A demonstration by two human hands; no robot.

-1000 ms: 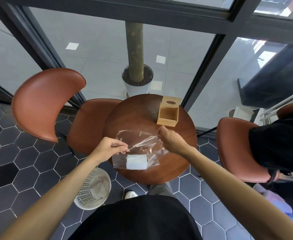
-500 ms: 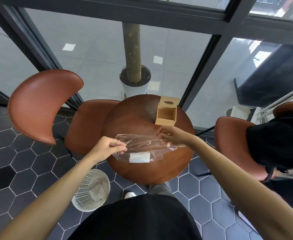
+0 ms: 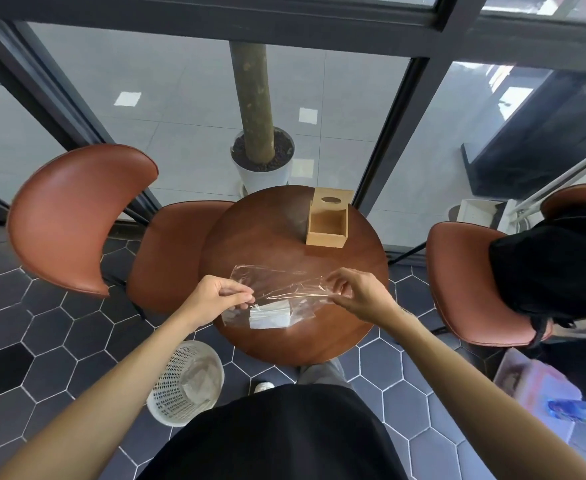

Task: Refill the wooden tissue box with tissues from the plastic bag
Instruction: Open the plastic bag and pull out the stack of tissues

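A clear plastic bag (image 3: 277, 285) lies over the near half of the round wooden table (image 3: 250, 233), with a white stack of tissues (image 3: 271, 317) inside its near end. My left hand (image 3: 215, 299) pinches the bag's left edge. My right hand (image 3: 357, 292) pinches its right edge, so the film is stretched between them. The wooden tissue box (image 3: 328, 223) stands at the table's far right, its top open and its inside bare; its lid with an oval slot stands upright at its far side.
Brown chairs flank the table, one to the left (image 3: 77, 216) and one to the right (image 3: 471, 282) with a black bag on it. A white mesh waste basket (image 3: 186, 382) stands on the floor near left. A potted trunk (image 3: 262, 161) is behind the glass.
The bag has been lowered from a raised, bunched hold to a flat stretch over the table. My right hand has moved back toward me and to the right, away from the box.
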